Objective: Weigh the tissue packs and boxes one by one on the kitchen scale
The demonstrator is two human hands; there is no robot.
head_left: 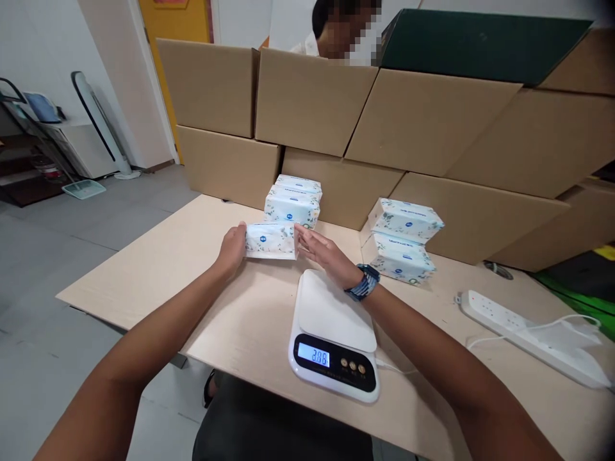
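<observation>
A white tissue pack (270, 241) with a leaf print is held level between my two hands, in front of other packs. My left hand (232, 248) grips its left end, the fingers partly hidden behind it. Against its right end press the fingers of my right hand (327, 253), with a patterned blue band on that wrist. Behind the held pack, similar tissue packs (293, 200) stand in a group near the boxes. To the right are two stacked tissue packs (403, 240). A white digital scale (331, 314) with a lit display lies below my right wrist.
Cardboard boxes (307, 96) form a wall along the table's far side, with a dark green box (480, 48) on top. A power strip (528, 336) with cables lies at the right of the wooden table (158, 256). Another person (336, 32) is behind the boxes.
</observation>
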